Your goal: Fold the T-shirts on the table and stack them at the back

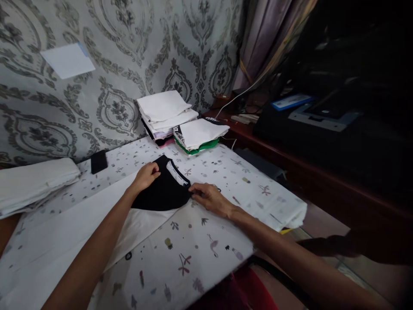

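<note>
A black and white shirt (161, 191) lies partly folded on the printed cloth, its black upper part and neckline facing away from me. My left hand (146, 175) is closed on the black fabric at the left of the neckline. At the right end of the neckline, my right hand (208, 198) pinches the shirt's edge. The white part of the shirt runs toward the lower left, beneath my left forearm.
Two stacks of folded clothes, one taller (164, 107) and one shorter (201, 133), stand at the back. A black phone (98, 162) lies near the wall. Folded white fabric (35, 181) is at the left. A dark red wooden cabinet (290, 159) borders the right side.
</note>
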Demonstrator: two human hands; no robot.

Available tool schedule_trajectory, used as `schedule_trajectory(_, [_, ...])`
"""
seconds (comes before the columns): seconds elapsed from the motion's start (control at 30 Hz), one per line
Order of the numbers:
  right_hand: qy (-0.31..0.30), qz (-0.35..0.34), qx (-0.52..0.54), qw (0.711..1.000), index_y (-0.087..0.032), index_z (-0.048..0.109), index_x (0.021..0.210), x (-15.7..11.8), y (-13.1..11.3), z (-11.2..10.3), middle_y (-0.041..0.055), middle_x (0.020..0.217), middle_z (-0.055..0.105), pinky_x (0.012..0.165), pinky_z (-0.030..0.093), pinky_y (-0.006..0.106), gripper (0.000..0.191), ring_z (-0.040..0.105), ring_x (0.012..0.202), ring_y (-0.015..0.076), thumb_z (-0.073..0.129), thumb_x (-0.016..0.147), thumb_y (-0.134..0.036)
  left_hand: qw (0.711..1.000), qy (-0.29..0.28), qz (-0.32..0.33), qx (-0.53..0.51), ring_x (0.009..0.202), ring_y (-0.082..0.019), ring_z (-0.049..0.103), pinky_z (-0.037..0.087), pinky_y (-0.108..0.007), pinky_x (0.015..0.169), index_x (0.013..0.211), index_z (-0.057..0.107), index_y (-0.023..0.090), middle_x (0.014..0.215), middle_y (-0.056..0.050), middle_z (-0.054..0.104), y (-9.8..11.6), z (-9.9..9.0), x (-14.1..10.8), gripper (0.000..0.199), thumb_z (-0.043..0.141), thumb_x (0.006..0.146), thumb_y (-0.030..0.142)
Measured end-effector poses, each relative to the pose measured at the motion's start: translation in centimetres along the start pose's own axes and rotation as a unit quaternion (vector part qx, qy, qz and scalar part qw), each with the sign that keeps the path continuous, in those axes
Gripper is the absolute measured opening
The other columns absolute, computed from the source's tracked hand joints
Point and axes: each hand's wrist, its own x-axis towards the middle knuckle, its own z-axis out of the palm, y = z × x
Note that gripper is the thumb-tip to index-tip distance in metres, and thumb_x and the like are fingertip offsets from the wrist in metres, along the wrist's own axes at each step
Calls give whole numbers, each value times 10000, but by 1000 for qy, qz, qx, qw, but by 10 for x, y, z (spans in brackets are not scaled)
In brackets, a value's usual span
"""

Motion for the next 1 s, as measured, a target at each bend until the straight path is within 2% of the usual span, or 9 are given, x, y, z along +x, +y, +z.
schedule_trajectory(0.1, [-6,12,7,1000,-221,676,1004,0,0,0,-9,758,647,686,430,274,184,564,706,142,557,869,-184,998,33,12,-57,707,-158,503,410,-292,703,782,482,231,744,30,547,2,-7,-4,95,566,788,277])
schedule_trajectory(0.23, [-1,26,41,999,-229,656,1102,1,1,1,9,849,658,686,447,280,252,585,739,147,542,879,-197,991,47,-6,-122,636,-144,450,388,-276,652,826,440,242,671,53,471,0,-18,-8,137,505,841,360])
schedule_trajectory(0.33, [8,27,54,998,-241,611,1205,2,1,1,10,881,642,687,449,280,327,583,748,148,517,894,-202,990,66,-28,-118,620,-143,435,376,-271,642,853,434,247,663,56,454,-5,-21,-8,139,491,846,374])
schedule_trajectory(0.43, [10,21,37,999,-248,572,1255,4,0,1,-1,854,623,699,439,287,357,568,732,150,485,912,-208,992,74,-32,-98,673,-153,483,399,-279,689,843,430,248,702,45,489,-12,-19,-6,133,492,837,366])
schedule_trajectory(0.57, [9,19,25,999,-247,548,1276,4,-1,0,-9,836,616,702,429,298,373,554,703,151,458,917,-203,995,65,-14,-72,756,-173,541,418,-298,750,835,434,249,750,31,527,-20,-10,-4,133,489,832,371])
schedule_trajectory(0.73, [18,23,14,999,-233,535,1288,2,-2,0,-7,808,619,684,428,299,362,548,669,151,438,939,-223,998,51,-7,-39,814,-193,579,438,-315,783,848,468,251,780,15,585,-18,-4,-4,149,496,843,397])
schedule_trajectory(0.87, [22,20,-35,999,-249,566,1256,2,-2,0,5,827,637,698,436,307,342,570,694,156,469,930,-210,999,33,-15,-12,776,-193,583,446,-318,763,873,526,248,784,7,621,-20,-16,-7,208,466,866,447])
schedule_trajectory(1.0, [21,16,-48,999,-267,585,1243,2,1,2,8,834,638,691,446,313,327,580,704,158,504,927,-241,998,9,-57,2,715,-191,597,448,-319,720,889,559,247,753,8,644,-38,-36,-20,247,418,871,449])
